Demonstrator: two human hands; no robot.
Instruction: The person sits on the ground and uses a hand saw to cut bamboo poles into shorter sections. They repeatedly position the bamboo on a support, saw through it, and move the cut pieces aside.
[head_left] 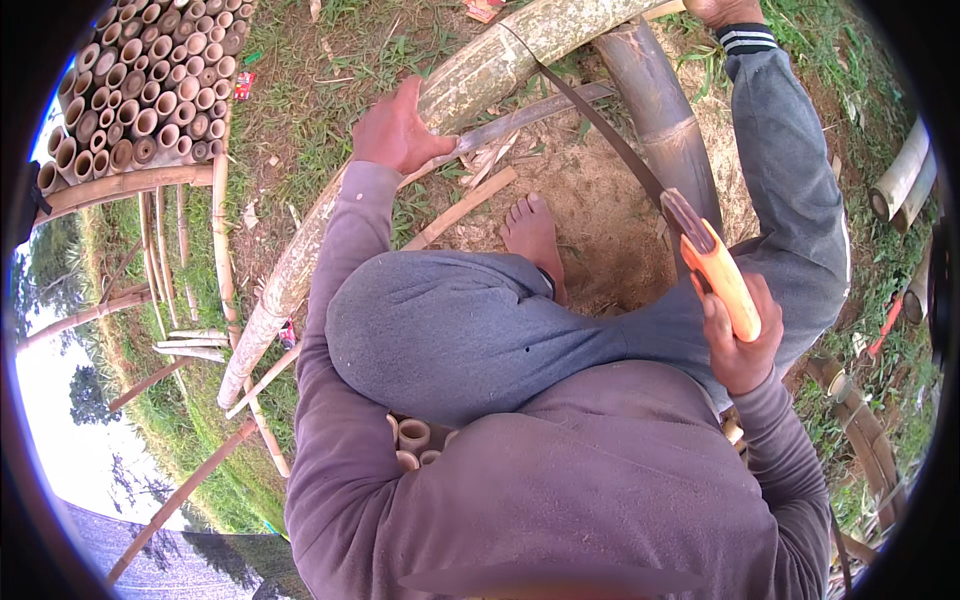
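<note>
Two hands: left [398, 128] steadies one bamboo pole [470, 80], right [738, 345] grips one saw [700, 250].

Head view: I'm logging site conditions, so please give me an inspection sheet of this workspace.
Surface: bare dirt patch with grass around it; no table.
Job's things: thick bamboo pole lying across the ground; saw with an orange handle, its blade reaching to the pole.
Clutter: split bamboo strips and thin poles on the grass; short cut bamboo tubes below the knee.
Grippers: left hand pressed on the pole; right hand closed around the saw handle.
Cables: nothing seen.
Surroundings: stack of cut bamboo tubes at upper left; more bamboo sections at right; bare foot on the dirt.
</note>
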